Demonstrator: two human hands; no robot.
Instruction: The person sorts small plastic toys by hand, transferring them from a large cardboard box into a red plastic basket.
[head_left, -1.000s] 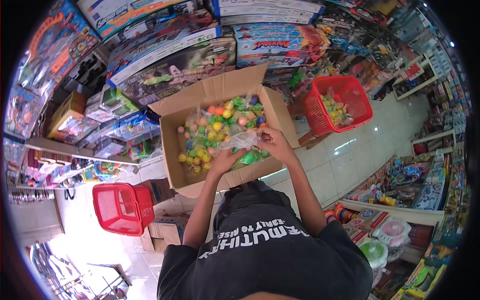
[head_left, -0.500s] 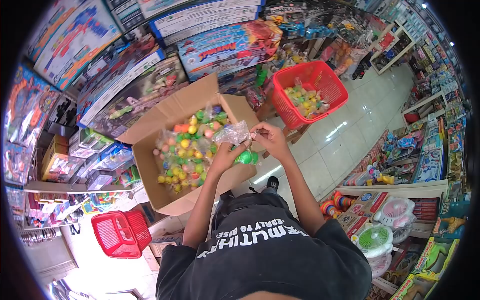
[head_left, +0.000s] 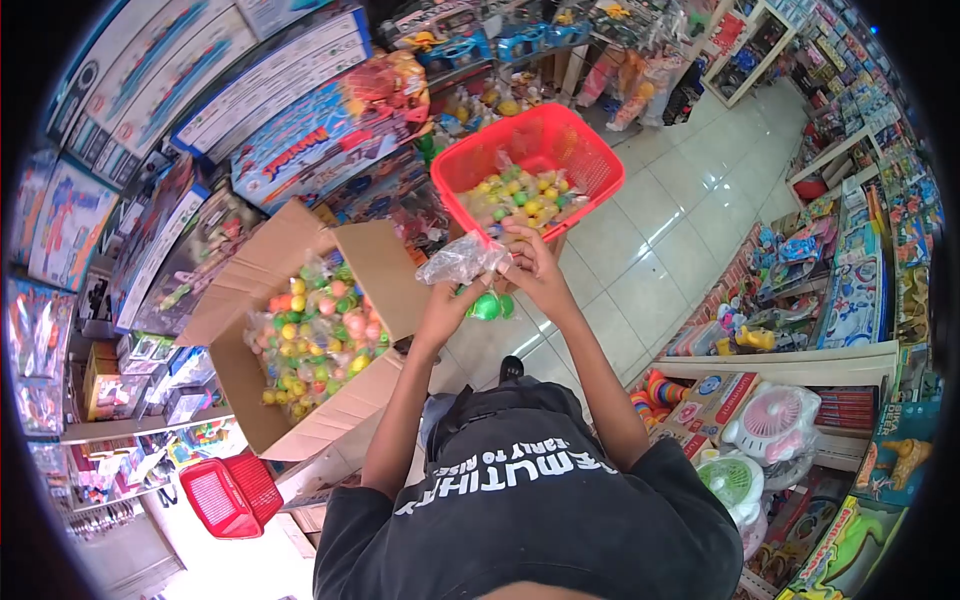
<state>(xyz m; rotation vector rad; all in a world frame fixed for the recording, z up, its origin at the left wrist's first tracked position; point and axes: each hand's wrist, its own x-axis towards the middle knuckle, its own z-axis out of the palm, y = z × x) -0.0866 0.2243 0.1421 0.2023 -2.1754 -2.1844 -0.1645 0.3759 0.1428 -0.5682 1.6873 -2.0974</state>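
Observation:
My left hand (head_left: 447,305) grips a clear plastic bag (head_left: 455,262), its fingers closed on the crinkled film. Pinching the same bag near its right end is my right hand (head_left: 533,268). Green balls (head_left: 490,306) hang just below my fingers, apparently in the bag. Beyond my hands stands a red basket (head_left: 597,163) holding bagged yellow and green balls (head_left: 527,195). To the left, an open cardboard box (head_left: 240,385) contains many bagged coloured balls (head_left: 320,335).
A second red basket (head_left: 222,497) is at the lower left. Boxed toys (head_left: 320,125) are stacked behind the cardboard box. Packaged fans (head_left: 770,420) sit on the right shelf. Tiled floor (head_left: 650,235) runs between the shelves.
The view has turned to the right, so the box and baskets appear farther left. My hands, still holding the bag, are now close to the front of the upper red basket.

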